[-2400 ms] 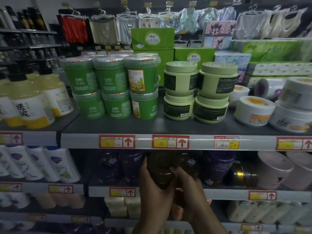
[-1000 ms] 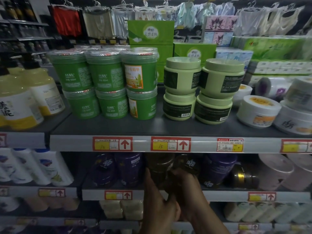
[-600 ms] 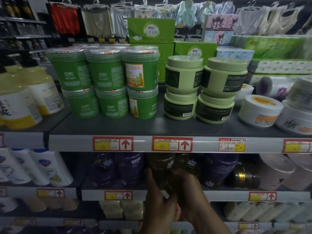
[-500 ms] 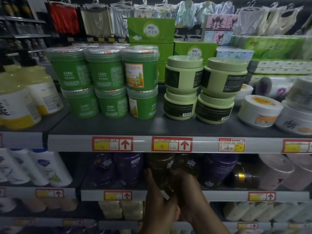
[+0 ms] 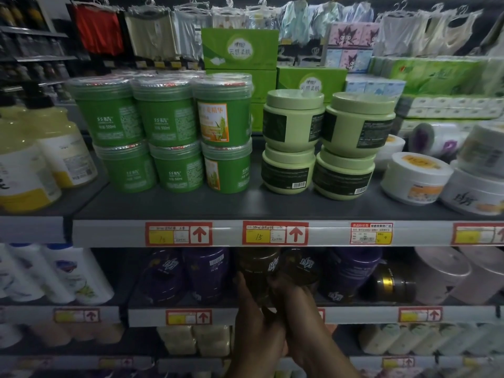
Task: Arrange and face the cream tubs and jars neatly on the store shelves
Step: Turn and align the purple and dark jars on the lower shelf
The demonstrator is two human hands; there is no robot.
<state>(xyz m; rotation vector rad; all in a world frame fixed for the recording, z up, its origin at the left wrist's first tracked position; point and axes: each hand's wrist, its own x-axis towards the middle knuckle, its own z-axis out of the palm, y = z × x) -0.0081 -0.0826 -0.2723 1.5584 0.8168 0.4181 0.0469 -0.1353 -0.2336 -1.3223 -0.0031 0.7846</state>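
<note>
On the second shelf (image 5: 360, 314) stand two dark amber-brown jars side by side, between purple jars. My left hand (image 5: 255, 320) grips the left brown jar (image 5: 257, 268) from below. My right hand (image 5: 296, 304) holds the right brown jar (image 5: 301, 270). Both jars sit upright with their white lettering facing out. On the top shelf (image 5: 327, 233) stand stacked dark green tubs (image 5: 166, 118) and stacked pale green jars (image 5: 293, 124).
Purple jars (image 5: 210, 271) flank the brown ones; a small dark gold-banded jar (image 5: 392, 282) lies on its side to the right. White tubs (image 5: 414, 178) and yellow pump bottles (image 5: 54, 148) are on the top shelf. White bottles (image 5: 71, 271) stand lower left, grey tubs (image 5: 441, 271) lower right.
The brown jar I held in front of the shelf edge has gone back into the second shelf, beside the other brown jar. Both hands stay on the jars.
</note>
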